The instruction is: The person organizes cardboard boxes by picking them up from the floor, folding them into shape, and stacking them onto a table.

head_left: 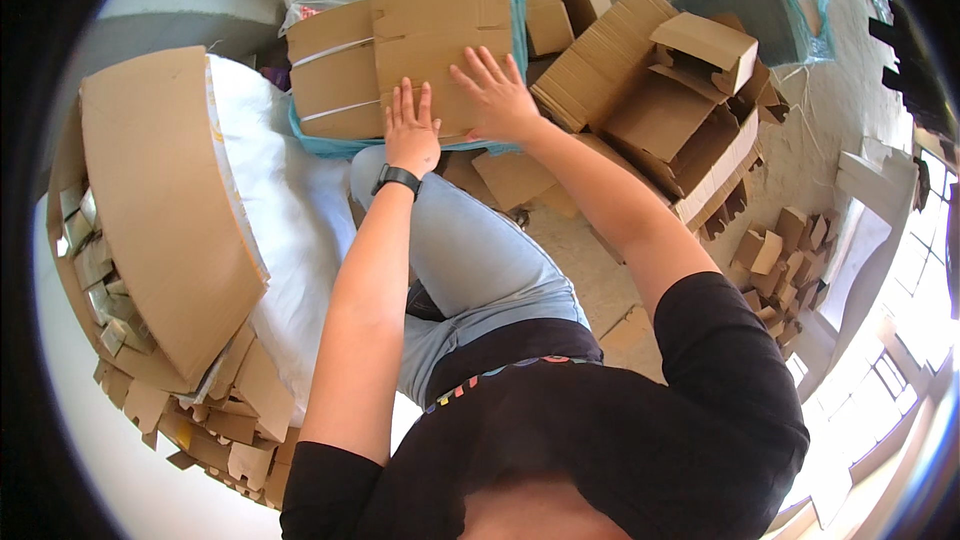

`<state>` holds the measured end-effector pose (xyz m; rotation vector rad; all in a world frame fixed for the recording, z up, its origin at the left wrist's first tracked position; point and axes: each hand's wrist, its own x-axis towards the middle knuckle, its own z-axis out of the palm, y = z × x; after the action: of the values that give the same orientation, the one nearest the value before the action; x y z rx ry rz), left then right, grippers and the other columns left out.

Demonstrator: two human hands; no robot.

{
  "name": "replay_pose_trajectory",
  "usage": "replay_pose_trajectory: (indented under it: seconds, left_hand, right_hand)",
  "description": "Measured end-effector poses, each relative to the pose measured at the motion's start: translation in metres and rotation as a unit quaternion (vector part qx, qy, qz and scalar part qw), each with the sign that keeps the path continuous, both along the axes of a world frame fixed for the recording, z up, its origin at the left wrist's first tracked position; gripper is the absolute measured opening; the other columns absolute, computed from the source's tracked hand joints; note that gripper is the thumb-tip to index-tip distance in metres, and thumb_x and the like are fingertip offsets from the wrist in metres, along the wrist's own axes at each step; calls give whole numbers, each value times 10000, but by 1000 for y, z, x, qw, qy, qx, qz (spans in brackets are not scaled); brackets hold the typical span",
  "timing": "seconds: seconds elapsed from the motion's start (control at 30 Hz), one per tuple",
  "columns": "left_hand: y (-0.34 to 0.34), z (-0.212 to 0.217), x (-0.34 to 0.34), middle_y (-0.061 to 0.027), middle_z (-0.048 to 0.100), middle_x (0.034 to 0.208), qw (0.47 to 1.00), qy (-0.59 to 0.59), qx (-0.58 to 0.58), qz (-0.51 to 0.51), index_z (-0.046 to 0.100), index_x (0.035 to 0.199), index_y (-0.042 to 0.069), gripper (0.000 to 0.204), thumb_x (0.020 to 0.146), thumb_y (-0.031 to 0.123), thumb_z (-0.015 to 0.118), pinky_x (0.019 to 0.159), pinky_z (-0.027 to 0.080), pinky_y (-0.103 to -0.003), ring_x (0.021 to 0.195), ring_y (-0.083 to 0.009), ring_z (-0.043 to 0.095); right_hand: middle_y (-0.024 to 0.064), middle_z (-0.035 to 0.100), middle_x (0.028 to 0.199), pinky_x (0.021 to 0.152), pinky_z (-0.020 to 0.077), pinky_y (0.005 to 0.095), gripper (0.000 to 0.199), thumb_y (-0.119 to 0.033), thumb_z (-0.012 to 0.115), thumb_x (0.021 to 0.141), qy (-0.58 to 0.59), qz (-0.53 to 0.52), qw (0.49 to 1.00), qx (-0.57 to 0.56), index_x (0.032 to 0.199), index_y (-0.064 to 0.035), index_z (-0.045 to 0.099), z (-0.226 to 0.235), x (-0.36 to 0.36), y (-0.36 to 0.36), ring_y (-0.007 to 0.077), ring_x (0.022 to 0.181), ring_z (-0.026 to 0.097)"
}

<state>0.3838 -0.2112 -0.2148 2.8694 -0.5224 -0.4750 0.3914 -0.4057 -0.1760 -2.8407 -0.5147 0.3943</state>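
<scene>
- Grip of the left hand [411,138]: opened flat, the fingers extended and slightly parted; nothing is enclosed, and the hand is laid on the lower left part of a creased cardboard panel [445,25].
- Grip of the right hand [503,103]: likewise unclosed and empty, the fingers more widely spread; it is placed over the same panel, toward its right edge, apart from the left hand.
- Creased cardboard panel: seen at the top centre of the view, just beyond a bent leg in pale jeans [490,260]; to its left, brown cardboard [335,80] is crossed by two white straps [332,52].
- Light blue plastic sheeting [335,147]: exposed along the near and right edges of the cardboard.
- Dark wristwatch [398,178]: worn on the left wrist.
- Surroundings: an open cardboard box [660,110] is seen at right; a large cardboard sheet [165,210] is stood at left beside white wrapping [255,125]; small cartons [785,265] are heaped on the floor [770,185] at far right.
</scene>
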Motion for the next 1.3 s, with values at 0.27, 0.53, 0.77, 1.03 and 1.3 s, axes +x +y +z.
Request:
replay_pose_trajectory:
  seconds: [0.27,0.53,0.77,1.03,1.3]
  left_hand:
    - [8,-16,1,-161,31,1534,1000,-12,8,-3,164,1468,155,637,922,278,466,1121,160,-490,1409,-339,88]
    - [30,25,29,-218,126,1508,990,94,-94,-50,261,1434,94,536,959,282,420,1116,213,-428,1391,-380,142]
    - [37,62,-34,-155,222,1501,988,37,-152,-8,322,1411,88,519,958,309,449,1116,217,-408,1393,-316,182]
    - [55,136,-95,-154,474,1339,955,-39,-294,24,477,1302,45,403,952,244,488,1032,335,-360,1264,-296,419]
    - [69,368,-190,48,562,727,647,-74,-749,-124,493,1289,201,411,908,340,561,572,379,-198,617,-54,498]
  right_hand:
    - [206,132,1512,1111,165,508,1093,-428,812,603,53,-8,994,-94,1455,-95,214,10,4,21,367,1404,116]
    - [154,147,1526,1117,154,498,801,-271,639,789,38,-44,992,-108,1462,-130,229,17,-9,31,311,1411,146]
    - [130,230,1500,1119,185,475,681,-199,585,813,-32,-36,995,-82,1427,-113,302,20,-44,33,260,1396,205]
    - [80,152,1535,1135,129,471,642,-323,478,899,-17,-12,995,-102,1463,-160,219,43,-37,48,224,1416,138]
    - [55,98,1540,1140,157,446,725,-500,503,875,-44,-18,997,-57,1471,-274,157,39,0,42,233,1419,98]
